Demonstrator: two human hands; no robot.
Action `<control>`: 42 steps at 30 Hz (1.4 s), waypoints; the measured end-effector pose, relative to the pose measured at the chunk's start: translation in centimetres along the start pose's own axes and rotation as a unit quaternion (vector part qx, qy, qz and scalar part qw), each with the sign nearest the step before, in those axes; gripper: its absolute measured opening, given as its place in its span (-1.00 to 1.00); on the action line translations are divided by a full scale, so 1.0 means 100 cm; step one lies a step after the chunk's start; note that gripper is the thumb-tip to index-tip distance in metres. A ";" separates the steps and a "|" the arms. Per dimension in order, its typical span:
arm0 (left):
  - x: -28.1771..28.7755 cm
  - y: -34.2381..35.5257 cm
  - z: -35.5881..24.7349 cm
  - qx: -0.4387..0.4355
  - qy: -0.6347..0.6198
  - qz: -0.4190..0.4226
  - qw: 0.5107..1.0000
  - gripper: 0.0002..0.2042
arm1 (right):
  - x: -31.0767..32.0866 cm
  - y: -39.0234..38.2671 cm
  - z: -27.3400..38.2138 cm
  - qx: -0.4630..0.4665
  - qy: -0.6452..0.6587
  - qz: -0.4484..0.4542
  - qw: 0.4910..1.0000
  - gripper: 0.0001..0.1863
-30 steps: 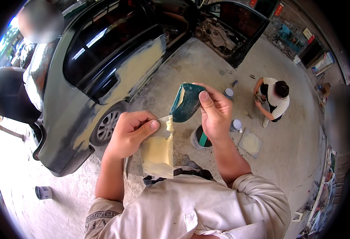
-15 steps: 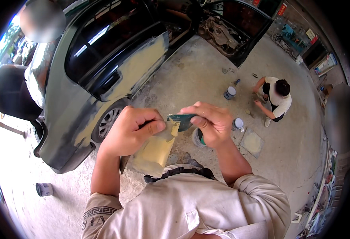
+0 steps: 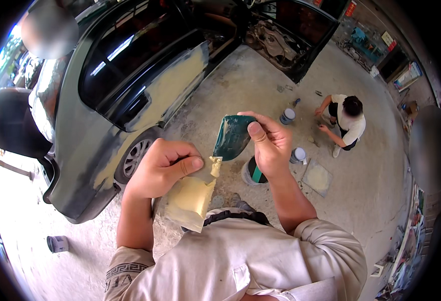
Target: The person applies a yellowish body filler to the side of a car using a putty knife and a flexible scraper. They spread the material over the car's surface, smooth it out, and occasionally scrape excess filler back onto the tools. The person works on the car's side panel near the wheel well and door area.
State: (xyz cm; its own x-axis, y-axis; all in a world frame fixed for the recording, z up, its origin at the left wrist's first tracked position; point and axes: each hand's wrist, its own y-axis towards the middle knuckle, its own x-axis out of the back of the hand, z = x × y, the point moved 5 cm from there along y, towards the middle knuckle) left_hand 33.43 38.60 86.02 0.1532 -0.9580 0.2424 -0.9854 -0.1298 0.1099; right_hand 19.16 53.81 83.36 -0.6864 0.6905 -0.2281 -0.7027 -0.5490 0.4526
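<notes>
My left hand [image 3: 163, 170] grips a pale, thin plate [image 3: 185, 200] bearing a broad layer of yellow paste, with a ragged lump of paste [image 3: 215, 165] at its upper corner. In my right hand [image 3: 268, 148], thumb on the front and fingers behind, is a dark green flexible spreader [image 3: 230, 135], held upright just above that lump. The spreader's lower edge is close to the paste; I cannot tell if they touch.
A dark car [image 3: 80, 165] with yellow-patched panels and an open door [image 3: 290, 45] fills the left and top. A co-worker [image 3: 346, 123] crouches at right. Cans [image 3: 286, 116], a bucket [image 3: 250, 175] and a pasted board [image 3: 317, 178] sit on the concrete floor [image 3: 361, 200].
Half a second ago the spreader lay tilted against the plate's top; now my right hand has raised it upright again. My left hand and the plate have moved slightly down since then.
</notes>
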 end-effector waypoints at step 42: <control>0.008 0.000 -0.012 -0.011 -0.009 0.052 0.999 -0.78 | -0.015 -0.011 0.000 -0.035 -0.053 0.238 0.969 -0.81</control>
State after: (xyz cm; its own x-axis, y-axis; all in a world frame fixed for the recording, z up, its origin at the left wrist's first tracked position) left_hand 33.61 38.14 87.36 0.0493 -0.9706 0.2358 -0.9941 -0.0248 0.1057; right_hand 20.91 53.40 83.24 -0.9158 0.3928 0.0833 -0.3239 -0.8454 0.4247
